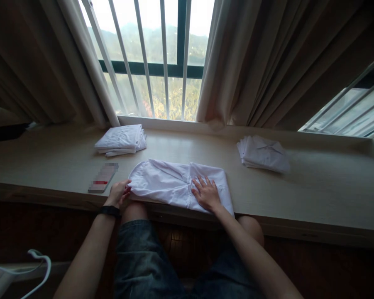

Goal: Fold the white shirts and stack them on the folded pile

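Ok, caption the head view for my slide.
Left hand grips white shirt edge, right hand flat on it.

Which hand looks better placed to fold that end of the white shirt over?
Probably the left hand: it pinches the left end of the white shirt at the ledge's edge. The right hand lies flat on the shirt, pinning it.

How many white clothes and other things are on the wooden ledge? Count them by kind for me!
White cloth being folded under both hands: 1
Folded white cloth stacks, one far left, one far right: 2
Flat rectangular object beside the left hand: 1
Total: 4
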`<state>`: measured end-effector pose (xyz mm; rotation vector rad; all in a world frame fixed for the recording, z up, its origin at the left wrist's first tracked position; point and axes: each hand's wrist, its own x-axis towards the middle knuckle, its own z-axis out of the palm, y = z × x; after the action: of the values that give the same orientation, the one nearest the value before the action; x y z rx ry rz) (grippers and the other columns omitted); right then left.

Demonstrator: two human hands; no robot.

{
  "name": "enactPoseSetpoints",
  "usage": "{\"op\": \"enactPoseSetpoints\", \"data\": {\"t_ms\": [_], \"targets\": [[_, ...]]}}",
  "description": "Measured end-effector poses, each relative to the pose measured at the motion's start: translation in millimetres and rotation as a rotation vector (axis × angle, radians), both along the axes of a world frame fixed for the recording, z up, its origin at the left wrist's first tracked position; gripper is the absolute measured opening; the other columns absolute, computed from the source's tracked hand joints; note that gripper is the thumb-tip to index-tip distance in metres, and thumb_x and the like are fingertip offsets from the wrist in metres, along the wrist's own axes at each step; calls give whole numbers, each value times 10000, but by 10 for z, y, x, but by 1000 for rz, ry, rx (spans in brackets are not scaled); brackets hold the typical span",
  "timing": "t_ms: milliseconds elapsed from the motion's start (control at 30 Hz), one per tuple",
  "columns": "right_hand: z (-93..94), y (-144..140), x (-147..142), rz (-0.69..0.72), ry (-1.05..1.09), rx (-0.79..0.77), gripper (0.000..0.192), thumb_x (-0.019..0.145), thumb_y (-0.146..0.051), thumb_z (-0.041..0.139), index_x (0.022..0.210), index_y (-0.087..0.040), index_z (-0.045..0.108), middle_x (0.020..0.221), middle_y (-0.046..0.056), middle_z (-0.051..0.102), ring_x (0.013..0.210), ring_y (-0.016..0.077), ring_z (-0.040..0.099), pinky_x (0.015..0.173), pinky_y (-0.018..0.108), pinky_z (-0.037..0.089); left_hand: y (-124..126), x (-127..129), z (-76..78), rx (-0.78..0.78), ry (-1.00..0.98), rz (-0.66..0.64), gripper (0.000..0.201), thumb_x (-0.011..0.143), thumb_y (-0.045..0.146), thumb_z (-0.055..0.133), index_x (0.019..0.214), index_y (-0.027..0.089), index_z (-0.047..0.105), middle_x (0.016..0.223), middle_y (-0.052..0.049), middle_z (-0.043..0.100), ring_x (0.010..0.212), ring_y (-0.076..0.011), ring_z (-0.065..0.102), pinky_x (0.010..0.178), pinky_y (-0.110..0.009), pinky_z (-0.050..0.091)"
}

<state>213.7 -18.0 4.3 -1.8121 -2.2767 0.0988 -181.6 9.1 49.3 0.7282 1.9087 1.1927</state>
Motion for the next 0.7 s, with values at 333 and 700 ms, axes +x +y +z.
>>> {"op": "enactPoseSetpoints", "data": {"t_ms": [333,700], "targets": [[124,310,-418,-74,27,-27,585,1020,-565,273,1522,-308,430,1643,26,279,1526,347,132,1188,625,114,-165,-44,5,89,-253,-53,349,645,221,811,870,139,557,775,-28,667,635,-144,646,585,-281,551],[157,554,-436,-86,26,-179,675,997,-641,223,1532,-278,417,1631,65,309,1475,326,281,1175,551,209,-253,-64,-193,211,-324,55,415,714,149,835,981,144,517,828,-47,688,632,-126,666,592,-259,566]]}}
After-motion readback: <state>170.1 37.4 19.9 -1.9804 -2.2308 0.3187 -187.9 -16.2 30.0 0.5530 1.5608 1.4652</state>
